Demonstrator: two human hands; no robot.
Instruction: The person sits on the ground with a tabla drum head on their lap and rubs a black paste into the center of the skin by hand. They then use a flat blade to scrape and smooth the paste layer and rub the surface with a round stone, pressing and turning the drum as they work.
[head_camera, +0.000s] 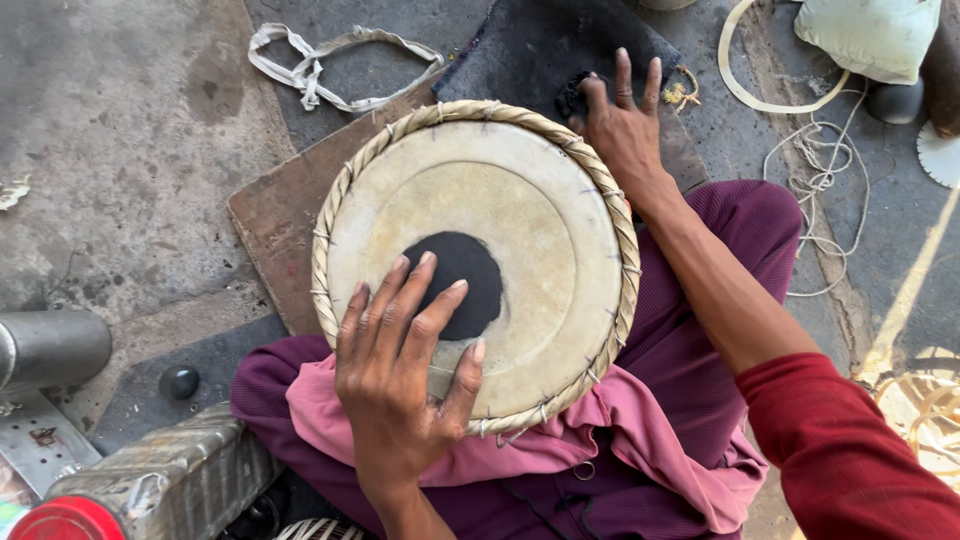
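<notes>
Drum head (520, 230) is lying face-up across the person's lap, round, pale hide with a braided straw-coloured rim (330, 240) and a black patch (462, 283) sitting just off centre, toward 7 o'clock on the skin. Being circular, it is showing no long axis; the flat face is pointing straight up at the camera. Left hand (400, 380) is coming in from 6 o'clock, fingers spread wide and lying flat on the hide, fingertips overlapping the near edge of the black patch, thumb (465, 385) angling out toward 4 o'clock and resting on the skin near the rim. Nothing pinched in it; it is pressing open-palmed. Right hand (625, 125) is reaching past the drum at 1 o'clock, forearm crossing over the rim's right side, fingers extended and slightly fanned onto a dark cloth (540, 45) beyond; fingertips are touching a small black lump (572, 97) there, though whether they are gripping it I cannot tell. So the left hand is the one on the patch, the right well apart from it, beyond the rim. A pink cloth (560, 440) is bunching under the drum at 5 o'clock over purple trousers (740, 230). A brown board (290, 210) is lying under the drum's 10 o'clock side. A white strap (320, 60) is lying at 11 o'clock, loose cord (820, 170) at 2 o'clock, a metal cylinder (50, 345) at 9 o'clock, a small dark ball (180, 382) just beside it on the concrete floor (120, 150).
</notes>
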